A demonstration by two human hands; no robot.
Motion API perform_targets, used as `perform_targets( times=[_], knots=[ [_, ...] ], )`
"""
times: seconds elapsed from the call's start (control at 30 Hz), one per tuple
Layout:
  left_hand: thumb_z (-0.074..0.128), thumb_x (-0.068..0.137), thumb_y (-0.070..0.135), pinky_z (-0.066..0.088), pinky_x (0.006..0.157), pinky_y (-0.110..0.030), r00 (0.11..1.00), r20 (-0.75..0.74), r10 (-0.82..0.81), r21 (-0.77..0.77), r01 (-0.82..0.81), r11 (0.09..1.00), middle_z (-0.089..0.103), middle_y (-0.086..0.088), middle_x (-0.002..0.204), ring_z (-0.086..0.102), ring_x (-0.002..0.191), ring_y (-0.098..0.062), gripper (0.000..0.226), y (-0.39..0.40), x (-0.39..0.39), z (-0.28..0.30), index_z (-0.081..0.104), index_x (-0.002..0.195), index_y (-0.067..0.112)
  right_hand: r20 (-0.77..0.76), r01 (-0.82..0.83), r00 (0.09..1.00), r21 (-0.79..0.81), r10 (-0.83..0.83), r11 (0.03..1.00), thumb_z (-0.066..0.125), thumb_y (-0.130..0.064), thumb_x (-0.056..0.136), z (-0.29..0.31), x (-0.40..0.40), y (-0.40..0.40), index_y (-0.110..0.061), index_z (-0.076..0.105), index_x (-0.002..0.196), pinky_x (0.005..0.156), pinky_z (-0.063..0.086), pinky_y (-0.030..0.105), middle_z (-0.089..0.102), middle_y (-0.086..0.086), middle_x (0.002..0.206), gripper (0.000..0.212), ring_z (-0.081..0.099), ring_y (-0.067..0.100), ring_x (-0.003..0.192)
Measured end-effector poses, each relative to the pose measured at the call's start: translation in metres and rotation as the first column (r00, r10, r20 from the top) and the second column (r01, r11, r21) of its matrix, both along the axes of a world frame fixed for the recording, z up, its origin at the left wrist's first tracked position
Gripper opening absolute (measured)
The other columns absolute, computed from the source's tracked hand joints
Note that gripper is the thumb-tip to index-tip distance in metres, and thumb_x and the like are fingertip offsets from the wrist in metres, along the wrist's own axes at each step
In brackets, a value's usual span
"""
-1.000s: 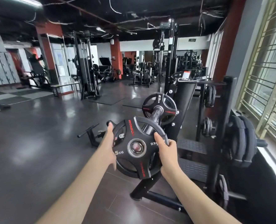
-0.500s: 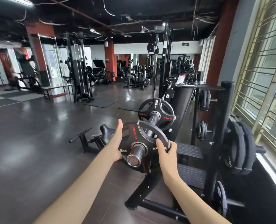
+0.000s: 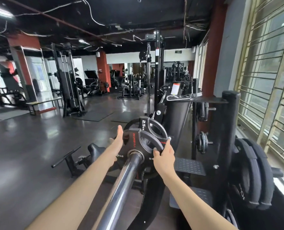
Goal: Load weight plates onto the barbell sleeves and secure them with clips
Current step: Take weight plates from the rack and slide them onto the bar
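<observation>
Loading was underway: the plate [image 3: 138, 143] sat threaded on the bar [image 3: 121, 193]; the right hand [image 3: 164, 153] gripped its rim, the left hand [image 3: 117, 141] pressed flat-fingered. Next, probably seat it against the smaller plate [image 3: 145, 125], then clip.

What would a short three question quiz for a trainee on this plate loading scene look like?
1. True or false: the 5 kg plate is already threaded on the sleeve.
2. Which marking shows on the plate behind it? A) 2.5 kg B) 10 kg C) 20 kg
3. Fill in: the right hand grips the plate's ____, while the left hand presses flat.

Key: 1 true; 2 A; 3 rim.
</observation>
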State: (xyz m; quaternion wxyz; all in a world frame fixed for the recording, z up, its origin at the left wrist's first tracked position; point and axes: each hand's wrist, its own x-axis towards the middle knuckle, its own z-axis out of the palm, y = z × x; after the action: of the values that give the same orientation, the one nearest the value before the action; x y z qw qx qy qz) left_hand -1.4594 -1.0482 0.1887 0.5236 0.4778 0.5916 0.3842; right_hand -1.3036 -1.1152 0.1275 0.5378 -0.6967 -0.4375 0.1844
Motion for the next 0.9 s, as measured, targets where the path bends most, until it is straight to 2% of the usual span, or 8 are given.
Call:
perform_targets(
  times=[0.13,0.3,0.4,0.5,0.63,0.73,0.83,0.9],
  knots=[
    [0.022,0.047,0.105,0.039,0.110,-0.054,0.995,-0.050,0.091,0.071,-0.087,0.994,0.039,-0.011,0.157,0.045,0.136,-0.037,0.141,0.046,0.026,-0.006,0.024,0.156,0.015,0.128,0.043,0.991,-0.097,-0.030,0.994,0.043,-0.033,0.106,0.002,0.023,0.037,-0.010,-0.002,0.161,0.124,0.006,0.040,0.000,0.004,0.171,0.075,-0.004,0.027,0.157],
    [0.025,0.066,0.098,0.035,0.112,-0.053,0.996,-0.066,0.061,0.082,-0.055,0.995,0.034,-0.010,0.158,0.039,0.140,-0.035,0.121,0.071,0.043,0.001,0.025,0.155,0.015,0.158,0.034,0.987,-0.133,-0.013,0.990,0.038,-0.036,0.107,0.002,0.041,0.062,-0.014,-0.007,0.161,0.124,0.009,0.047,-0.007,-0.002,0.170,0.074,-0.012,0.024,0.156],
    [0.028,0.072,0.094,0.033,0.114,-0.056,0.999,-0.022,0.028,0.065,-0.026,0.998,0.027,-0.010,0.162,0.036,0.143,-0.035,0.116,0.082,0.049,0.002,0.020,0.157,0.015,0.102,-0.002,0.995,-0.106,0.013,0.994,0.043,-0.032,0.106,0.007,0.049,0.077,-0.016,0.011,0.162,0.122,0.021,0.051,0.020,-0.002,0.165,0.066,0.013,0.028,0.155],
    [0.031,0.088,0.081,0.036,0.112,-0.056,0.995,-0.047,0.082,0.074,-0.078,0.994,0.033,-0.015,0.157,0.040,0.138,-0.037,0.098,0.095,0.053,-0.002,0.027,0.153,0.008,0.044,0.014,0.999,-0.053,-0.012,0.999,0.048,-0.032,0.103,0.005,0.052,0.085,-0.016,0.040,0.146,0.106,0.043,0.052,0.049,0.009,0.142,0.047,0.053,0.031,0.125],
    [0.031,0.087,0.082,0.040,0.109,-0.054,0.993,-0.087,0.084,0.082,-0.077,0.994,0.037,-0.016,0.154,0.043,0.134,-0.037,0.098,0.099,0.053,-0.004,0.030,0.152,0.008,0.067,0.011,0.998,-0.065,-0.007,0.998,0.039,-0.059,0.088,-0.003,0.056,0.089,-0.022,0.048,0.129,0.092,0.051,0.057,0.060,0.011,0.127,0.055,0.061,0.029,0.102],
    [0.028,0.091,0.077,0.034,0.111,-0.051,0.984,-0.161,0.072,0.069,-0.062,0.996,0.032,-0.016,0.156,0.039,0.138,-0.037,0.094,0.091,0.051,0.003,0.025,0.154,0.008,0.049,-0.024,0.998,-0.106,0.029,0.994,0.050,-0.054,0.093,0.009,0.054,0.077,-0.020,0.042,0.143,0.105,0.044,0.054,0.053,0.012,0.140,0.061,0.055,0.032,0.124],
    [0.038,0.102,0.051,0.020,0.117,-0.050,0.913,-0.362,0.188,0.316,-0.070,0.946,0.024,-0.019,0.159,0.022,0.146,-0.035,0.067,0.078,0.058,0.020,0.029,0.151,0.007,-0.021,-0.067,0.998,-0.139,0.065,0.988,0.065,-0.046,0.093,0.021,0.061,0.057,-0.016,0.015,0.161,0.122,0.024,0.046,0.030,0.010,0.160,0.090,0.026,0.030,0.149],
    [0.046,0.101,0.036,0.012,0.119,-0.052,0.830,-0.490,0.269,0.547,0.052,0.836,0.019,-0.017,0.162,0.013,0.150,-0.033,0.057,0.065,0.070,0.026,0.031,0.149,0.009,-0.078,-0.071,0.995,-0.076,0.065,0.995,0.067,-0.042,0.092,0.027,0.079,0.039,-0.018,0.022,0.159,0.122,0.027,0.044,0.033,0.007,0.159,0.085,0.030,0.026,0.148]
  ],
)
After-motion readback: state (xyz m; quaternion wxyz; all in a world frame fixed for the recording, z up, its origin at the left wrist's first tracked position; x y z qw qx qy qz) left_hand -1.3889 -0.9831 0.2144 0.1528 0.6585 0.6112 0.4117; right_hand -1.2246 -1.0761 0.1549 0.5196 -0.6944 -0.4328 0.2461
